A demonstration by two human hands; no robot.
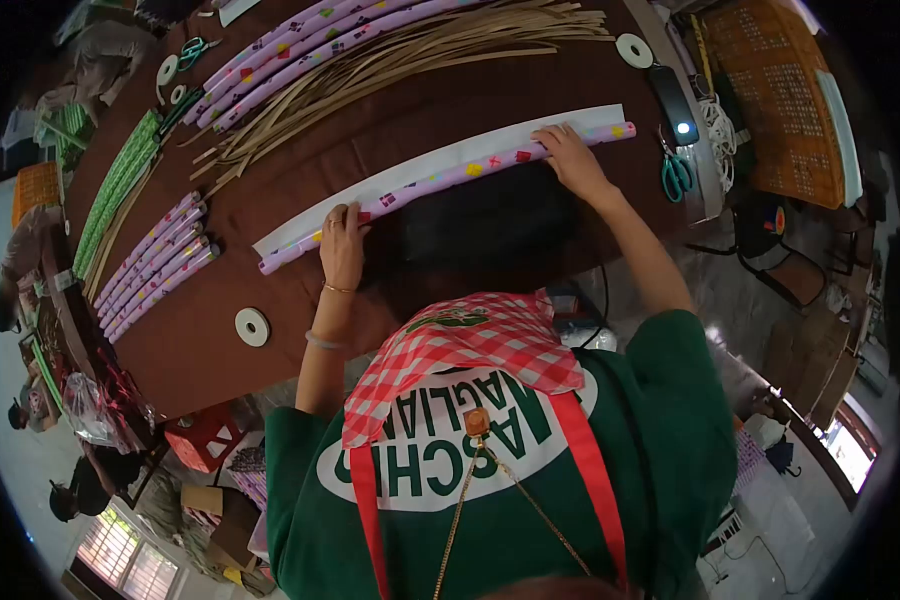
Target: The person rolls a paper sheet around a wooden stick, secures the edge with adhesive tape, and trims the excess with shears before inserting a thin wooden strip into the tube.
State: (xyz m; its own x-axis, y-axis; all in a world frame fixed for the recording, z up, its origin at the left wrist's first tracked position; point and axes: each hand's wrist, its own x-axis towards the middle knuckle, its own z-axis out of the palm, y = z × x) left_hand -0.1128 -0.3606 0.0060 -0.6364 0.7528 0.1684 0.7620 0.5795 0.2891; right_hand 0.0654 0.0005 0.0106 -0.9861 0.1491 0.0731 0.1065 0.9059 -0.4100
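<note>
Head view: the printed wrapping-paper roll (450, 178) lies on the brown tablecloth (190, 360). Left hand (342, 245): fingers bent over its left portion. Right hand (570, 162): fingers extended near its right end. Grip: cannot tell. Uneven pressure could skew the white margin (470, 148).

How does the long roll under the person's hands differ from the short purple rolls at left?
The long roll stretches much farther than the short purple rolls. A white strip lies along the long roll; none lies along the short purple rolls. The left hand and right hand rest on the long roll; the short purple rolls lie grouped, untouched. Both have patterned purple surfaces.
</note>
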